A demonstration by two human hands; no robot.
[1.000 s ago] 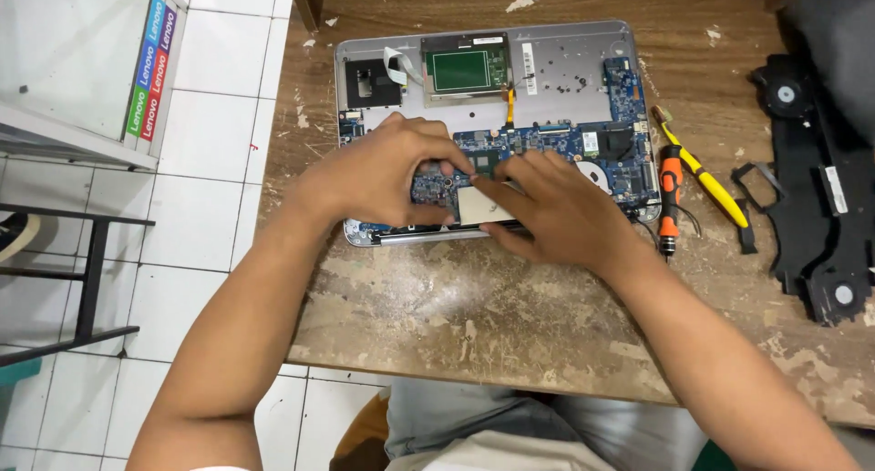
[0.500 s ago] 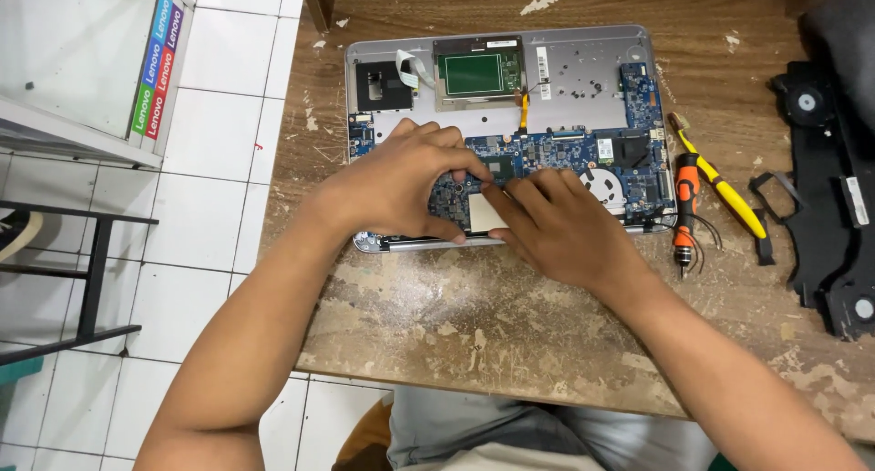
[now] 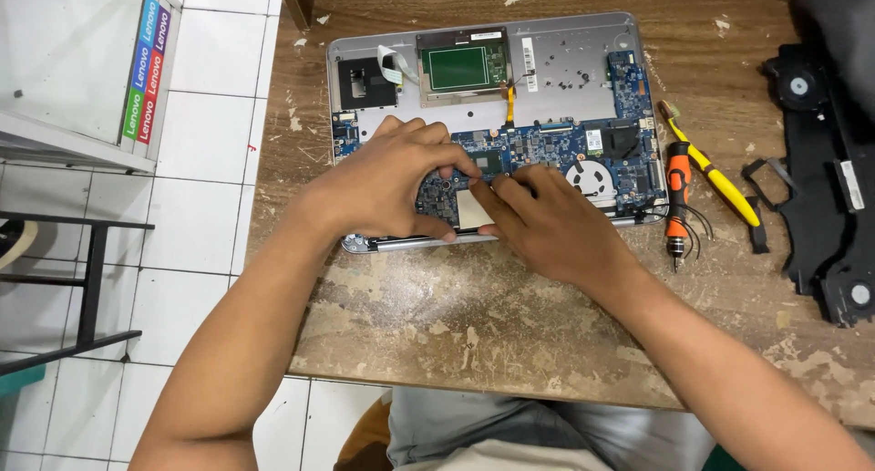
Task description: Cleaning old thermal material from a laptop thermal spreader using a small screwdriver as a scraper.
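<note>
A worn wooden surface [image 3: 510,343] with flaking finish carries everything, its left edge hanging over a white tiled floor [image 3: 200,216]. On its far half lies an opened laptop base [image 3: 565,65], a silver shell with the cover off, showing a green-backed touchpad panel [image 3: 458,67] at the top and a blue circuit board [image 3: 547,152] running across its near half, with a round fan [image 3: 591,177] set into the board toward the right. At the right edge of the surface lies a black plastic cover [image 3: 820,161] with round speaker-like parts. Between it and the laptop lie a yellow-handled tool [image 3: 720,184] and, just beside the shell, an orange and black screwdriver [image 3: 677,202] with thin black wires curling near its tip.

Both hands rest on the near part of the board. The left hand [image 3: 392,179] lies curled over the board's left portion, its grip closed loosely, fingertips [image 3: 460,165] pressing down beside a small pale rectangular part [image 3: 474,209]. The right hand [image 3: 547,220] comes in from the right, its fingers [image 3: 506,186] bunched and touching the top edge of that same pale part; whether either hand actually pinches it cannot be told.
</note>
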